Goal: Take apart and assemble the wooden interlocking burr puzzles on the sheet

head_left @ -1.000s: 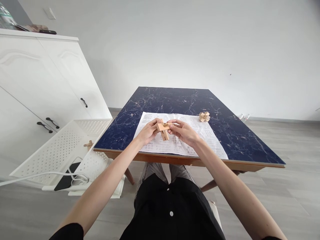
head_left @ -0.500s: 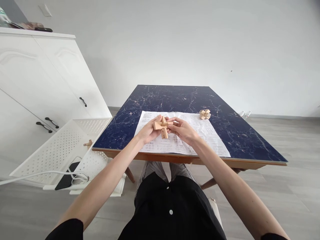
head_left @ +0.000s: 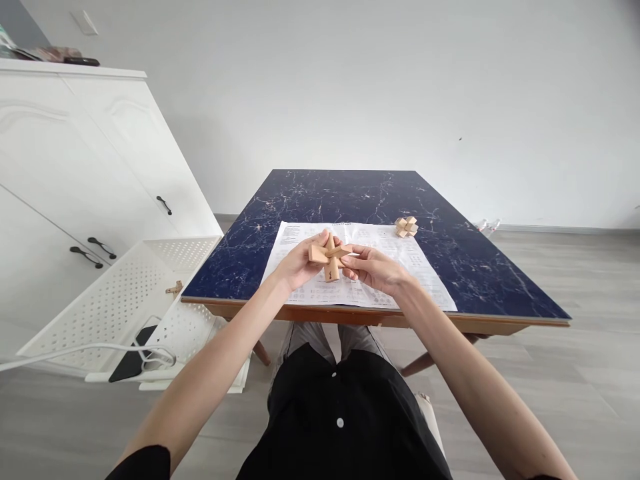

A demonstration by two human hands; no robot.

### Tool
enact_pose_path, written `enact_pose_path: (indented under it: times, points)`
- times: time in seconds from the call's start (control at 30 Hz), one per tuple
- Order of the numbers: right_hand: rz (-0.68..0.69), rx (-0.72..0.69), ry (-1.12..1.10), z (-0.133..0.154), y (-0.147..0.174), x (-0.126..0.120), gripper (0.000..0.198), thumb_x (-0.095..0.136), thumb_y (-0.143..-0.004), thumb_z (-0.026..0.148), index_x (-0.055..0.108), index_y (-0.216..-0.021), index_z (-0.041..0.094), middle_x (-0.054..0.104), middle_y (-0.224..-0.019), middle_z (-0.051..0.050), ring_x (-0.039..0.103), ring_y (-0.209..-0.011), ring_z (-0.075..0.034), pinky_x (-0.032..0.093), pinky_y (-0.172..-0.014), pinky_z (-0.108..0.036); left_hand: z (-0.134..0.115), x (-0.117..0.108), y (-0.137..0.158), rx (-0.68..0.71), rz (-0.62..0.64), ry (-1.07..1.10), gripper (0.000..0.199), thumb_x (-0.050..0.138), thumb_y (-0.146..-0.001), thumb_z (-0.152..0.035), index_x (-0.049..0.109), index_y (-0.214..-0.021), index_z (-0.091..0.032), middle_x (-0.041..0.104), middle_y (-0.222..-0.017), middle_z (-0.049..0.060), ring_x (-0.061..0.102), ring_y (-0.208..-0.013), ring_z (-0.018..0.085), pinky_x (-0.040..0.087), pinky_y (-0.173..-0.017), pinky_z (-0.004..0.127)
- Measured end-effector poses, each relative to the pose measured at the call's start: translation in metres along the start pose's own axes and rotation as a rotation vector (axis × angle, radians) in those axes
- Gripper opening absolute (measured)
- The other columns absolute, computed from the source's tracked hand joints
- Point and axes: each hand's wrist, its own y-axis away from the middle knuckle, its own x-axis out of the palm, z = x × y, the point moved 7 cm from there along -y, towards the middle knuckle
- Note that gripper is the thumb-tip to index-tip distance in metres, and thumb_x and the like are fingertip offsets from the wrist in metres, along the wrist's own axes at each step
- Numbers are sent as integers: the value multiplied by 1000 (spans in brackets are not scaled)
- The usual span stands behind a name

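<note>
Between my hands is a light wooden interlocking puzzle (head_left: 332, 268), made of crossed pieces, one of them pointing toward me with a small dark mark on its end. My left hand (head_left: 300, 262) is closed around its left side, thumb on top. From the right, my right hand (head_left: 377, 268) pinches the piece that sticks out that way. Both hands are just over a printed paper sheet (head_left: 300, 293). A second wooden puzzle (head_left: 406, 227), a cluster of blocks, rests at the sheet's far right corner. My fingers hide parts of the held puzzle.
The sheet lies on a dark blue marbled table (head_left: 345, 193) with a wooden edge. To the left stand a white cabinet (head_left: 115, 147) and a perforated white basket (head_left: 110, 293), with a small wooden piece (head_left: 175, 288) and a white cable (head_left: 90, 347) there.
The puzzle has turned a little in my hands, its near piece now more upright and its right piece angled up. My right hand has shifted slightly to the right and lower.
</note>
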Motion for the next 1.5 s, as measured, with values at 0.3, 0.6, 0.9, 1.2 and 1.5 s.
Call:
enact_pose_path:
  times: [0.3,0.6,0.9,1.2,1.5]
  points:
    - [-213,-16,-13,1,12,-26,22,91,-85,35,80,-95,18,78,-87,-5,72,-71,-14,67,-67,-22,1,-36,-3,1,-127,-473,56,59,-100,-72,76,-104,-19,78,-113,14,73,-103,29,59,-88,41]
    - [-752,-247,99,37,72,-137,13,87,-89,25,77,-92,17,83,-92,-10,79,-76,-16,71,-70,-20,-29,-100,34,181,-406,-1009,33,66,-97,-53,74,-104,-22,79,-119,12,68,-119,34,51,-107,49]
    - [-1106,-342,297,39,105,-189,32,87,-84,36,61,-94,21,77,-89,-7,81,-79,-19,71,-78,-28,-20,-107,39,206,-404,-1212,30,59,-98,-48,74,-104,-22,80,-118,11,69,-117,33,54,-104,48]
    - [-1295,-401,758,36,126,-151,47,81,-78,37,50,-110,24,57,-130,-17,64,-111,-28,55,-100,-48,-18,-110,33,188,-368,-1293,27,58,-100,-44,73,-106,-22,79,-119,12,69,-118,33,56,-101,48]
    - [-762,-185,915,19,74,-101,20,63,-91,43,68,-93,24,76,-87,-5,72,-79,-24,51,-72,-36,-28,-108,2,203,-313,-1329,28,56,-102,-44,72,-108,-22,77,-121,12,67,-119,33,55,-107,51]
